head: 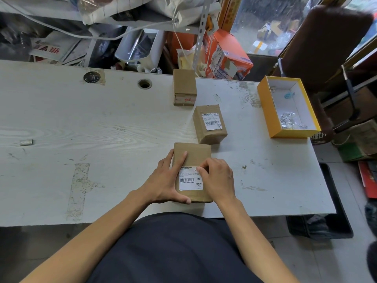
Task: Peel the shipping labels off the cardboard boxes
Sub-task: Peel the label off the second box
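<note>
A small cardboard box (195,154) lies at the table's near edge, with a white shipping label (188,181) on its top. My left hand (165,178) grips the box's left side, fingers laid over the top and thumb at the near edge. My right hand (219,178) sits on the right side, its fingertips pinching the label's upper right corner. A second box (210,124) with a white label (211,121) lies just behind. A third box (184,86) stands farther back, with no white label visible on it.
The worn white table (102,129) carries an open yellow box (265,103) with crumpled paper scraps at the right. A small grey object (26,142) lies far left. Clutter and an orange carton (226,54) crowd behind the table; a dark chair (324,43) stands at the right.
</note>
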Action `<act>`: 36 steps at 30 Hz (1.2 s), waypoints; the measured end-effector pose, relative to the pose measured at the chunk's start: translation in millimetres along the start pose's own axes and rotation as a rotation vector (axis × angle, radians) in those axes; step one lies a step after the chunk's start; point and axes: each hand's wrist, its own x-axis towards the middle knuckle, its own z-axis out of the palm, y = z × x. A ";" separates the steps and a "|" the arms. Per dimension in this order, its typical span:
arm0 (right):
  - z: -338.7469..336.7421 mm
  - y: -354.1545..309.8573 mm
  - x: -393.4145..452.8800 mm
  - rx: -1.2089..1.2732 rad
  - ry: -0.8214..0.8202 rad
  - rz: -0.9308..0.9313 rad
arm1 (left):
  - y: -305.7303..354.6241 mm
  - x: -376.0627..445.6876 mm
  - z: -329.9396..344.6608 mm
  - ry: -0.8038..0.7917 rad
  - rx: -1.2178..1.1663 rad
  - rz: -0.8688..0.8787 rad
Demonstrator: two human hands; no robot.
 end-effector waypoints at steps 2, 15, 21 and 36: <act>-0.2 -0.4 0.0 -0.002 0.004 -0.004 | 0.6 -0.1 -0.6 -0.001 -0.003 -0.001; 0.6 0.3 -0.3 -0.033 0.000 -0.011 | 0.0 -0.8 -0.5 -0.002 -0.022 0.000; 0.0 -0.2 -0.5 -0.062 -0.001 -0.010 | -0.4 -0.6 -0.9 0.002 -0.044 0.003; 0.0 -1.3 -2.4 -0.084 0.002 -0.010 | -1.3 -1.1 -1.0 -0.002 -0.061 -0.001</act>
